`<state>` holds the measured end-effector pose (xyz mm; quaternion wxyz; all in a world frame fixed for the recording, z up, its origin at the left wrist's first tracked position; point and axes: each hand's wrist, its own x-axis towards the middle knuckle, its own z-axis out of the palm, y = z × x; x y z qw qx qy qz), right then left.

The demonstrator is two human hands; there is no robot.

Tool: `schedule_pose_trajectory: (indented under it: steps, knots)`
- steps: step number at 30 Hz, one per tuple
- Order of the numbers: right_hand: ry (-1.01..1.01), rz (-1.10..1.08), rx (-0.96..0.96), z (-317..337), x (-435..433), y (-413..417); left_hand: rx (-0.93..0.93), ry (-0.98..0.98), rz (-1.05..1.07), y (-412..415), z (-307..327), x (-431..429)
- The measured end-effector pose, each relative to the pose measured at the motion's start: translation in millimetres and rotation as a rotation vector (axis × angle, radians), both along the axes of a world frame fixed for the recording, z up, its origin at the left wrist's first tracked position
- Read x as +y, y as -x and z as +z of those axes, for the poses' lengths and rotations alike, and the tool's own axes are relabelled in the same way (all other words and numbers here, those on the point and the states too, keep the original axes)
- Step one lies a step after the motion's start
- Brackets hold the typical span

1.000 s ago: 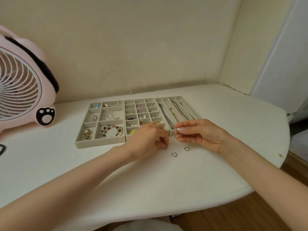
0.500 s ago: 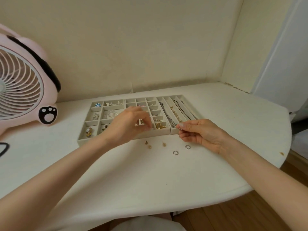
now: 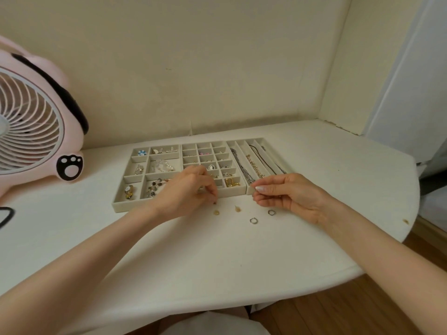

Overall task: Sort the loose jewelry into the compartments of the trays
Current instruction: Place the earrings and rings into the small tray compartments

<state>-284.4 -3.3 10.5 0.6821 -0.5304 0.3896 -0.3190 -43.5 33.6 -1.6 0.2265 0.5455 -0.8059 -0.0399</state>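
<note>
Three beige compartment trays sit side by side: the left tray (image 3: pixel 118 206) with bigger pieces, the middle tray (image 3: pixel 232 191) with small cells, and the right tray (image 3: pixel 266 141) with necklaces (image 3: pixel 242 165). Loose on the table in front lie two small gold pieces (image 3: pixel 216 212) (image 3: pixel 237 209) and two silver rings (image 3: pixel 253 221) (image 3: pixel 271 212). My left hand (image 3: pixel 191 192) reaches down in front of the middle tray, its fingertips pinching a tiny dark piece (image 3: pixel 214 203) at the table. My right hand (image 3: pixel 283 192) hovers by the right tray's front corner, thumb and fingers pinched together on something too small to make out.
A pink fan (image 3: pixel 36 126) with a paw print stands at the far left. A black cord (image 3: pixel 6 216) lies at the left edge. The white table (image 3: pixel 217 257) ends in a rounded front edge, with wooden floor (image 3: pixel 362 310) below on the right.
My left hand went from my right hand to over the middle tray, then came back down to the table in front of it. My right hand has barely moved.
</note>
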Motion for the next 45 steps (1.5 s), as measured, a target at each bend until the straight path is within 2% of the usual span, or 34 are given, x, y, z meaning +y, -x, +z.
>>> schedule_pose_trajectory:
  steps: [1,4,6,10,14,20,26,33,40,45]
  knots:
    - [0.001,0.003,0.0,0,0,0,0.127,-0.078,-0.01,2,3,1]
    - [0.004,0.015,-0.005,0,0,-2,0.66,-0.383,-0.071,10,15,8]
    - [0.005,0.027,-0.017,1,1,-5,0.91,-0.555,-0.101,12,19,10]
    - [0.01,0.056,-0.036,4,3,-9,1.195,-0.794,-0.158,17,22,12]
    - [0.013,0.083,-0.036,5,5,-10,1.334,-0.887,-0.137,19,21,11]
    - [-0.004,0.109,-0.037,4,5,-9,1.349,-0.88,-0.077,17,19,7]
    - [0.003,0.119,-0.041,1,2,-10,1.262,-0.831,-0.052,18,19,6]
    - [0.096,0.047,-0.006,9,-18,-19,1.084,-0.618,0.033,5,33,-24]
    - [0.22,-0.083,0.046,29,-74,-53,0.895,-0.326,0.317,-16,47,-102]
    - [0.282,-0.167,0.145,29,-111,-78,0.775,-0.295,0.385,-12,44,-148]
